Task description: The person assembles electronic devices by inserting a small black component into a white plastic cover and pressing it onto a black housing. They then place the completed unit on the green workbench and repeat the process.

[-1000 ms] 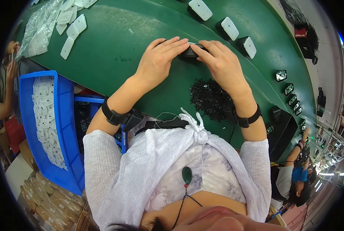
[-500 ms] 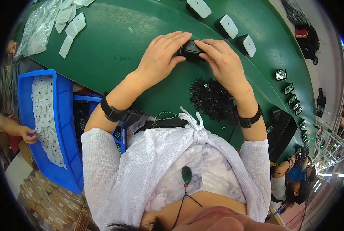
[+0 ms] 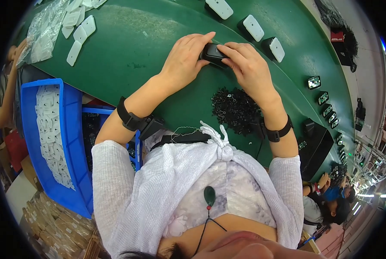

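Observation:
Between my two hands is a small black plastic box-shaped housing (image 3: 214,52), close above the green table. My left hand (image 3: 186,58) grips its left side, thumb at the near edge and fingers along the far side. Fingers of my right hand (image 3: 249,64) press on its top and right side. The underside of the housing is hidden. Just nearer than my right hand lies a heap of small black ring-ended parts (image 3: 234,108). Beyond my hands stand black housings with white plates on top (image 3: 250,28).
Loose white plates (image 3: 74,52) and a clear plastic bag (image 3: 39,43) lie at the far left. A blue bin (image 3: 64,108) of white parts stands left of the table (image 3: 128,60). Open housings with circuit boards (image 3: 314,82) line the right side. Co-workers sit lower right; another is at left.
My hands and the housing have shifted slightly left, with the housing's top turned more into view. The co-worker's hand at the blue bin has moved away toward the plastic bag.

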The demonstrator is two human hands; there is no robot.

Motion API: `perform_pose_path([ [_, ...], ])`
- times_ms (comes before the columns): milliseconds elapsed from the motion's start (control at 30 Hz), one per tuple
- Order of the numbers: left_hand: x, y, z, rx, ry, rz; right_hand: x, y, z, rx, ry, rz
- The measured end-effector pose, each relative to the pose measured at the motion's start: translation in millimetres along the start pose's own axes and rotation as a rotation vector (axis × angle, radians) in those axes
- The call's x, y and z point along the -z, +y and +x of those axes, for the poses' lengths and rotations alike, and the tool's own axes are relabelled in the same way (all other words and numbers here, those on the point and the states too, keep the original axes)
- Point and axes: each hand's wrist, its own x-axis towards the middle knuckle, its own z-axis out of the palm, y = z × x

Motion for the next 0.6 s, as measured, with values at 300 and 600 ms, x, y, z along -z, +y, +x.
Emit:
perform_pose_path([
  [300,3,7,4,0.028,-0.011,0.026,3,-6,2,-0.022,0.000,-0.003],
  [600,-6,3,5,0.077,0.004,-0.111,9,-9,-3,-0.100,0.014,0.005],
])
